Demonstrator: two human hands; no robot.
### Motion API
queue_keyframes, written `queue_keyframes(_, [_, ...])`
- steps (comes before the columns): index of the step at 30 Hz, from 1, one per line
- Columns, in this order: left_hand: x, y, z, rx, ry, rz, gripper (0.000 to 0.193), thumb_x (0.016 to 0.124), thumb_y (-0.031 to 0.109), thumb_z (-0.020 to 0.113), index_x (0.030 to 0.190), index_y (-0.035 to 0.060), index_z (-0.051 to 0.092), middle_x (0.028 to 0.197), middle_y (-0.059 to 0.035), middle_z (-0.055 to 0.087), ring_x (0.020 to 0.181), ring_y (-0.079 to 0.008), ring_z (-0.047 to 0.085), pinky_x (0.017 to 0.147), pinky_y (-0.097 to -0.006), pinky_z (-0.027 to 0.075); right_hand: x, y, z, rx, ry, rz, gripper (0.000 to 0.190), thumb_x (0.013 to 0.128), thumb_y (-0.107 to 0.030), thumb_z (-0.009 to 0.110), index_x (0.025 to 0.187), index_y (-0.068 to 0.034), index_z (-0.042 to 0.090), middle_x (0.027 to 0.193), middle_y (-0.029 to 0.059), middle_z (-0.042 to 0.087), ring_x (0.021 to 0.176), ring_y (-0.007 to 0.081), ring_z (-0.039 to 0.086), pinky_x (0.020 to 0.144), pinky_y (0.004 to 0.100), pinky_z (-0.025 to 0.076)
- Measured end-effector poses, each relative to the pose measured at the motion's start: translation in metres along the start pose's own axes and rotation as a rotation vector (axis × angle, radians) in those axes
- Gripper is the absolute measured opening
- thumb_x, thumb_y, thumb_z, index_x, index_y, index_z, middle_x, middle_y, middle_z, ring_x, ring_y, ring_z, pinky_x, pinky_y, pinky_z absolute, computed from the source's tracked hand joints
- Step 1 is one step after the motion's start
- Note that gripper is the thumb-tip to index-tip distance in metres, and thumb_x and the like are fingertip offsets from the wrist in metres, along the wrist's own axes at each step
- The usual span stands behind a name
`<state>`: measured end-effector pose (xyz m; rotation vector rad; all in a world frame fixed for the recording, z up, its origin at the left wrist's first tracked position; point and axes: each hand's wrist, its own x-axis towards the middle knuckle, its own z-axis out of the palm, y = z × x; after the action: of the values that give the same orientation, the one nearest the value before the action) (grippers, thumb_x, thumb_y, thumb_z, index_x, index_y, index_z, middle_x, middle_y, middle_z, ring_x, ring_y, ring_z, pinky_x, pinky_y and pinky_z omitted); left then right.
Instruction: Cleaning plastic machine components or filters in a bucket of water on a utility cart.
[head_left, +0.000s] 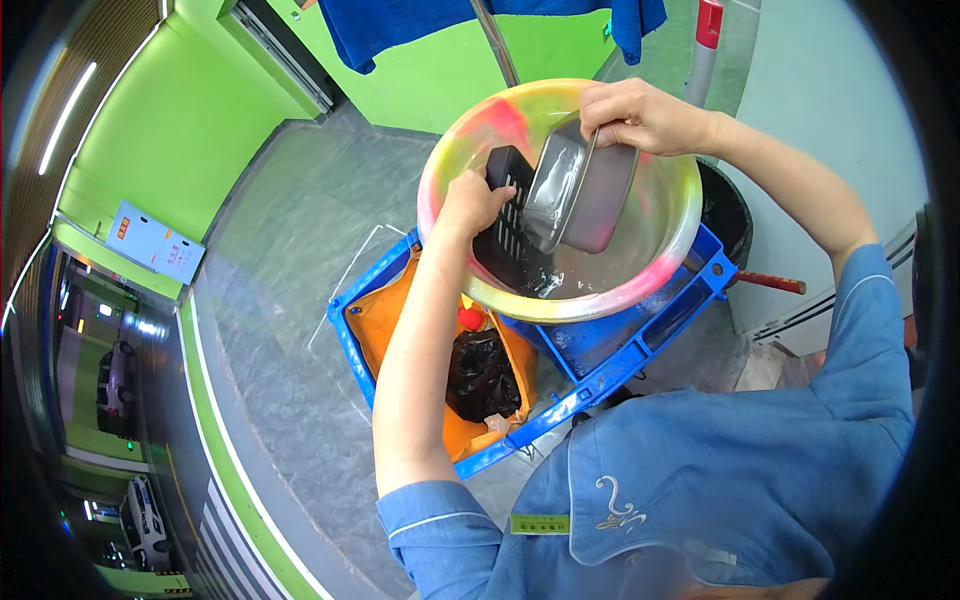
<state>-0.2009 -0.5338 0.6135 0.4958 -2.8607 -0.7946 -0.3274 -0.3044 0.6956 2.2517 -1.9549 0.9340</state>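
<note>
A multicoloured plastic basin (581, 309) with water in it rests on the blue frame of a cleaning cart (600, 379). My left hand (476, 199) grips the near-left side of a black slotted tray (495, 251), which tilts down into the basin, its lower end at the water. My right hand (637, 120) holds a grey rectangular pan (604, 199) by its upper rim. The pan is tipped on its side over the basin, its opening towards the tray. Water shines inside the pan, and splashes show below the tray.
An orange cart bag (375, 326) holds a black plastic liner (484, 375) and a red object (471, 319). A blue towel (450, 30) hangs beyond the basin beside a metal pole (495, 41). At the right are a black bin (727, 214) and a red-wrapped handle (772, 282).
</note>
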Motion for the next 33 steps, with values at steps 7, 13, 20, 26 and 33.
queue_keyframes(7, [-0.003,0.005,-0.003,0.017,-0.034,0.009,0.044,0.076,0.027,0.068,0.104,-0.0057,0.06,0.091,-0.0229,0.064,0.084,-0.0298,0.064,0.077,-0.0355,0.048,-0.011,-0.01,0.003,-0.026,-0.064,0.006,0.007,0.076,-0.003,0.061,0.081,0.001,0.058,0.077,0.01,0.054,0.077,0.0252,0.053,0.069,0.0345,0.042])
queue_keyframes(13, [-0.001,0.002,-0.002,0.039,-0.029,0.017,0.045,0.075,0.028,0.069,0.104,-0.0051,0.06,0.089,-0.0228,0.064,0.083,-0.0309,0.064,0.076,-0.0359,0.048,-0.007,-0.008,0.015,-0.011,-0.048,-0.039,0.008,0.076,-0.002,0.061,0.082,0.001,0.057,0.078,0.0093,0.054,0.078,0.0252,0.053,0.07,0.0349,0.042])
queue_keyframes(20, [0.001,0.0,-0.002,0.047,-0.019,-0.004,0.045,0.074,0.029,0.069,0.104,-0.0038,0.061,0.09,-0.0229,0.064,0.084,-0.031,0.064,0.076,-0.0362,0.048,-0.008,-0.014,0.009,-0.014,-0.004,-0.054,0.007,0.074,-0.001,0.061,0.081,0.0,0.058,0.076,0.009,0.054,0.074,0.0253,0.053,0.066,0.0344,0.042])
queue_keyframes(26, [0.001,0.002,-0.002,-0.071,-0.02,0.021,0.04,0.071,0.026,0.072,0.095,-0.0047,0.063,0.087,-0.0232,0.064,0.085,-0.0332,0.063,0.078,-0.038,0.048,-0.012,-0.015,0.012,-0.04,-0.051,-0.059,0.008,0.075,-0.002,0.062,0.082,0.0,0.058,0.077,0.0089,0.053,0.077,0.0252,0.054,0.068,0.0344,0.042])
queue_keyframes(33, [-0.002,0.002,-0.001,-0.014,-0.008,-0.037,0.04,0.071,0.027,0.072,0.093,-0.0046,0.063,0.089,-0.0232,0.064,0.086,-0.0334,0.062,0.077,-0.0384,0.048,-0.002,-0.021,0.011,-0.055,-0.011,-0.047,0.009,0.074,-0.001,0.062,0.082,0.0,0.058,0.077,0.0093,0.054,0.077,0.0258,0.054,0.068,0.0343,0.042])
